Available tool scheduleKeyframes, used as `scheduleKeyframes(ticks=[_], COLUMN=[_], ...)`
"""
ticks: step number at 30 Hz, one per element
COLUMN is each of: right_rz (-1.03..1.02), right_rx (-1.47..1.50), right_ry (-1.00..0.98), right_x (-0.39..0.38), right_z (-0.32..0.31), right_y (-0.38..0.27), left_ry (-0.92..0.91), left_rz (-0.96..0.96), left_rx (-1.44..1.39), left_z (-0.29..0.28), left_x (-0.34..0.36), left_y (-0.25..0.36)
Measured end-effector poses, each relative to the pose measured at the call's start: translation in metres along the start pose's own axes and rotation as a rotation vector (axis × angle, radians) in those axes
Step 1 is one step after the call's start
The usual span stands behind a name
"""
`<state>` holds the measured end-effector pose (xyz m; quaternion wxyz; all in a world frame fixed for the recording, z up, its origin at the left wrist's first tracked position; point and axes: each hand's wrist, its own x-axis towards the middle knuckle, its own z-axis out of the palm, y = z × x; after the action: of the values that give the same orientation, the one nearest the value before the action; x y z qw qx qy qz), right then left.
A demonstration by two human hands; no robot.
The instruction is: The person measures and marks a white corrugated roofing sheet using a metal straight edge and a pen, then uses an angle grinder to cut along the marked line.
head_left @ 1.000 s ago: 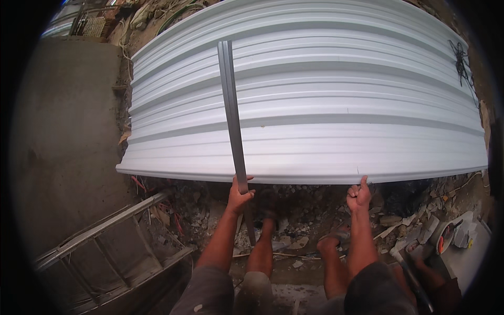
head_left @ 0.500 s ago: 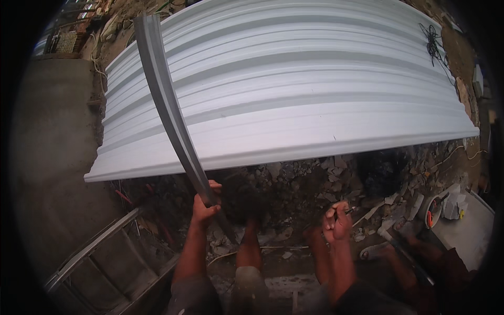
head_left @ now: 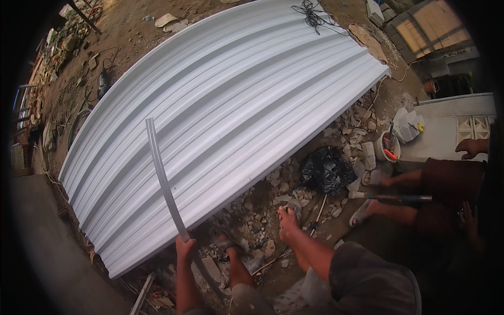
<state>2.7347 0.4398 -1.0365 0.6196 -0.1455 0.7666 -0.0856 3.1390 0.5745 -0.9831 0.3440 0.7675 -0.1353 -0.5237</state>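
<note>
The left hand is wrapped round a grey ribbed metal strip, gripping it just off the near edge of the white corrugated roofing sheet. One end of the strip reaches up over the sheet's ridges; the other drops past the wrist towards the rubble.

And the right hand — a second ago it was up at the sheet's edge, now it's well clear, over the broken stone. Its fingers are curled; something small and dark may sit between them, but I can't tell what, or how tightly they're closed. So the strip is in the left hand alone, and the right has no contact with strip or sheet.

The whole view has swung round too: the sheet runs diagonally now, a black cable tangled on its far corner. Just beyond the right hand sits a black plastic bag, then a white bucket holding something orange-red — and a co-worker's legs stretch in from the right.
</note>
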Motion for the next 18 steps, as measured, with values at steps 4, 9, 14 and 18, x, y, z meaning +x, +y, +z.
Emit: scheduleKeyframes(ticks=[4, 9, 14, 18], right_rz=[0.013, -0.13, -0.529, -0.567], right_rx=[-0.148, -0.298, -0.479, -0.69], right_ry=[0.012, -0.114, -0.252, -0.252], right_x=[-0.002, -0.067, -0.119, -0.187], right_z=[0.016, 0.078, 0.111, 0.127], right_y=[0.01, -0.03, -0.046, -0.07], left_ry=[-0.021, 0.023, -0.042, -0.049], left_rz=[-0.002, 0.056, 0.06, 0.033], left_rx=[0.168, 0.277, 0.305, 0.375], left_z=[0.014, 0.025, 0.039, -0.014], left_x=[0.01, 0.006, -0.029, -0.06], left_y=[-0.002, 0.028, 0.074, 0.076])
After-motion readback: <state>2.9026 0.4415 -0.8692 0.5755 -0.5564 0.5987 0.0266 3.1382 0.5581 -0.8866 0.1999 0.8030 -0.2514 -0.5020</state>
